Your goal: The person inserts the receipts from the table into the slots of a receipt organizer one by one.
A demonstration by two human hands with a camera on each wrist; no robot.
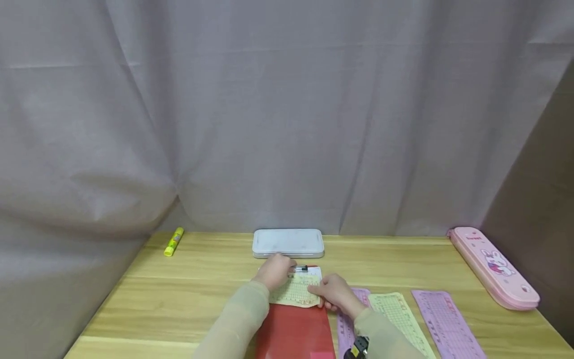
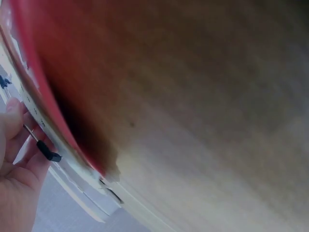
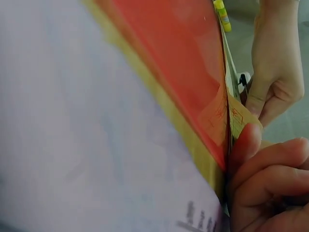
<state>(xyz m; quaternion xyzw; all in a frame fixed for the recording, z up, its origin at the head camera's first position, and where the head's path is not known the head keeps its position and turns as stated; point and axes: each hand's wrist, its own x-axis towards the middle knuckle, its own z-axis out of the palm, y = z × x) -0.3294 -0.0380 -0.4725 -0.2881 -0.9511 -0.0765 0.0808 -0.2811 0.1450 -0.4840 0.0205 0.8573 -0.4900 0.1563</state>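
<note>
A red folder (image 1: 293, 329) lies in front of me, with a metal clip (image 1: 301, 268) across its top end. Over its upper part lies a yellow printed sheet (image 1: 295, 292), on top of white paper. My left hand (image 1: 274, 271) is at the top end, and in the left wrist view its thumb and fingers close around the clip's black-tipped lever (image 2: 47, 151). My right hand (image 1: 335, 293) pinches the sheet's right edge, thumb on top. In the right wrist view, a corner of the sheet (image 3: 241, 118) bends up between the two hands.
Right of the folder lie two purple printed sheets (image 1: 448, 324) and another yellow sheet (image 1: 401, 319). A pink pencil case (image 1: 498, 269) stands at the far right, a white case (image 1: 288, 242) behind the folder. A yellow glue stick (image 1: 174, 242) lies back left, before the grey curtain (image 1: 287, 124).
</note>
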